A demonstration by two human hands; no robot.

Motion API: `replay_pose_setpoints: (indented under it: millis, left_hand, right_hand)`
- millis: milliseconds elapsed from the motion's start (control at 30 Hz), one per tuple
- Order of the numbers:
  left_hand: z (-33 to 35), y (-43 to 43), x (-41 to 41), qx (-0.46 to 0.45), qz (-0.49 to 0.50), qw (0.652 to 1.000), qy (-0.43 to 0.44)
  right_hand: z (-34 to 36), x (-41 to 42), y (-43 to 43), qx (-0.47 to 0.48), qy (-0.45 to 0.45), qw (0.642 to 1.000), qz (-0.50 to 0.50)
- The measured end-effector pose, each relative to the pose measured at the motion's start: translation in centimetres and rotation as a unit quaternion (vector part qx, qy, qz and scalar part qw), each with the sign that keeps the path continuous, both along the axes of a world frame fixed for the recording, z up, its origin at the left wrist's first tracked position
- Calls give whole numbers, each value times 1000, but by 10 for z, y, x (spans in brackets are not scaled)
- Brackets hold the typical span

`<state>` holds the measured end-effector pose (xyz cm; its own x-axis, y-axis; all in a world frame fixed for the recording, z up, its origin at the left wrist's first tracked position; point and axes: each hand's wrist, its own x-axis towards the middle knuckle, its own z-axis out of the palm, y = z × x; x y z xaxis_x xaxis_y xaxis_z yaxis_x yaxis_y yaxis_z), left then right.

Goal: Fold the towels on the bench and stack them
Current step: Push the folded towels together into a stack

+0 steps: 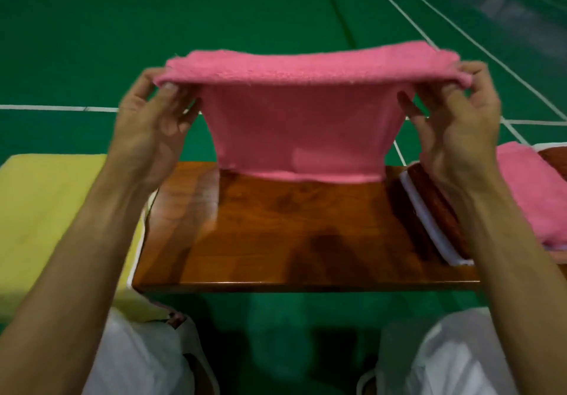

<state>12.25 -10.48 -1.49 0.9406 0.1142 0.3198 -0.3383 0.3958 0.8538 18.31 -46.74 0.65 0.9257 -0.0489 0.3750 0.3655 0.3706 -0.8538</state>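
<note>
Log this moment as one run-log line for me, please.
phase: folding | left hand: pinches pink towel | right hand: pinches pink towel | towel: held above bench

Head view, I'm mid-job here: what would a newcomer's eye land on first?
First, the pink towel held up mid-frame, with the left hand and right hand each pinching a top corner and its lower edge hanging near the far edge of the wooden bench. Next, a yellow towel lies spread on the left. On the right, a folded pink towel lies beside a dark red towel.
</note>
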Motion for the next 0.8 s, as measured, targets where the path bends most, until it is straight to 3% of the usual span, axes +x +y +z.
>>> replay_pose_setpoints:
  millis: [100,200,267,333,433,600,700,800]
  left_hand:
    - [1,12,-18,24,-14,999,-16]
    - [-19,12,-42,71,33,996,42]
    - [-36,11,-58,154,97,978,104]
    - [-47,11,-70,279,115,938,172]
    - [-52,13,-82,386,27,879,280]
    - [-58,25,-88,476,-109,794,362]
    - [-59,28,-89,518,-187,750,366]
    - [-57,27,-87,542,-236,715,374]
  right_hand:
    - [4,-14,-8,-16,-28,999,16]
    - [-15,-27,-10,-46,-5,999,9]
    - [-35,-34,-13,-91,52,994,-17]
    - [-52,-44,-18,-185,124,974,-35]
    - [-66,-58,-27,-371,183,910,35]
    - [-69,-62,-35,-611,199,747,171]
    - [-71,-63,-36,-668,234,664,240]
    - [-68,-62,-37,-678,265,622,288]
